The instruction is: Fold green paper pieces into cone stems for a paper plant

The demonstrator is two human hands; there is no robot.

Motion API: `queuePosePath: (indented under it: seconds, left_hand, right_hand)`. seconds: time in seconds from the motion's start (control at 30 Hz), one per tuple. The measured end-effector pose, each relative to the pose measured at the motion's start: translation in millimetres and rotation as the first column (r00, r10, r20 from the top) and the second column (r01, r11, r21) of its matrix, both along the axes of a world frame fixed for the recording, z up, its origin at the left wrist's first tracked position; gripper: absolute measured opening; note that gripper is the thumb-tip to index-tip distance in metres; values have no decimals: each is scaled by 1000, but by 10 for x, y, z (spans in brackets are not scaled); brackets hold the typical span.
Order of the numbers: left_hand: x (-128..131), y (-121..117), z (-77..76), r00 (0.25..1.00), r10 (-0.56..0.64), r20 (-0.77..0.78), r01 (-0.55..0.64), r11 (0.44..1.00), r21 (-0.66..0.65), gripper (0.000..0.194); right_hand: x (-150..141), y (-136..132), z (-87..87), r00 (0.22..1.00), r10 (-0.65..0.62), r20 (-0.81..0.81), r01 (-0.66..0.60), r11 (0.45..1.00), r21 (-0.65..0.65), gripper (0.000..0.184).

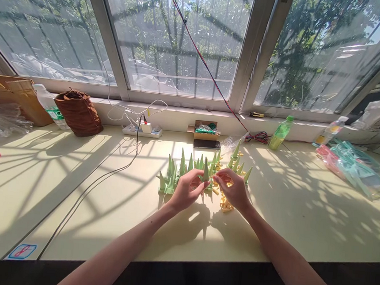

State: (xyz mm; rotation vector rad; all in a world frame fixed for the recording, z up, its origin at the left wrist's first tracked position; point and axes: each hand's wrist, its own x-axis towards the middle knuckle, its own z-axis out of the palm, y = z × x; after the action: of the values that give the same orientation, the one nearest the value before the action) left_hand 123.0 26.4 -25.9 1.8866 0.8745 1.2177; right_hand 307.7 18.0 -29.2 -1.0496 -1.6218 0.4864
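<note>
My left hand (pixel 190 187) pinches a green cone-shaped piece (pixel 206 169), held upright above the table. Close on its right, my right hand (pixel 232 187) has thumb and fingertips pressed together beside the cone; whatever they hold is too small to make out. Behind both hands stand several more green cones (pixel 182 162) in a cluster, some upright and some leaning. Small yellow pieces (pixel 226 205) lie in a heap under and beside my right hand, partly covered by it.
Behind the cones are a small cardboard box (pixel 207 136) and a dark phone (pixel 207 144). A green bottle (pixel 281 132) stands right of them, a power strip (pixel 142 131) left. Cables (pixel 107 171) cross the table's left side. Plastic-wrapped packets (pixel 357 168) lie far right, a brown bag (pixel 78 113) far left.
</note>
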Motion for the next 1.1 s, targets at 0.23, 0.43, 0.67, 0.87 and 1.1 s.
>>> queuePosePath:
  seconds: [0.23,0.43,0.67,0.87,1.1]
  left_hand:
    - [-15,-6,-3,995,65,-79,-51,984,169,11]
    - [-29,8,-4,989,106,-103,-80,970,231,11]
    - [-39,18,-19,987,126,-97,-99,964,246,13]
    - [-39,6,-3,987,126,-99,-97,962,255,11]
    - [-41,31,-12,986,136,-99,-102,950,295,9]
  right_hand:
    - [-18,8,-7,1000,7,28,-7,1000,12,19]
    - [-14,11,-20,999,29,29,-29,999,24,16]
    - [-1,36,-46,994,111,-4,-111,994,12,12]
    - [-12,53,-55,991,126,-43,-127,992,-24,13]
    - [-14,54,-41,987,160,-23,-161,986,-46,16]
